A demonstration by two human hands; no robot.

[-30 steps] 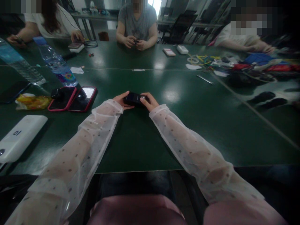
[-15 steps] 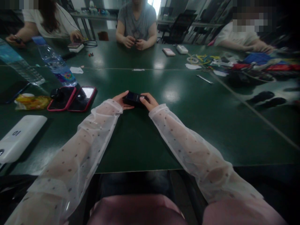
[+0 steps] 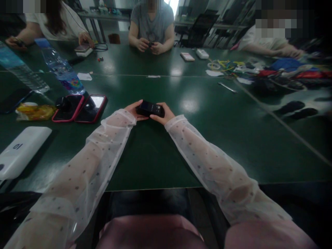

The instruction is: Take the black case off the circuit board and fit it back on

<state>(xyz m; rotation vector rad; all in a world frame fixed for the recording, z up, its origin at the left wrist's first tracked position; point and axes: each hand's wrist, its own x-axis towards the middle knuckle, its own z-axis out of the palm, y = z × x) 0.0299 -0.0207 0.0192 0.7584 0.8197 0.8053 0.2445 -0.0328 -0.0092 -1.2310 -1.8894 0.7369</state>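
Black for the small boxy device (image 3: 149, 108), clamped at one end by the left hand (image 3: 135, 110) and at the other by the right hand (image 3: 166, 113), right thumb along the near edge, near the middle of the green counter (image 3: 155, 148). Whether resting on that surface or lifted, hard to tell. Pale marks on the face of it, too small to read. Over to the left, on a white rounded case (image 3: 26, 152), dark characters readable as "01", or "10" if turned around. Beyond that, next to a yellow packet (image 3: 35, 112), a red-rimmed phone (image 3: 70, 112) under a small black object (image 3: 61, 103), just beside a second phone (image 3: 91, 109) with a bright reflection. Past those, a bottle (image 3: 60, 69) with a blue, multicoloured label, lettering too blurred to make out, and near it another bottle (image 3: 22, 71). Farther right, a metal wrench (image 3: 227, 87) near tangled cables (image 3: 224, 65). Across the surface, a small dark thing (image 3: 150, 44) in the fingers of a person in grey (image 3: 151, 26).
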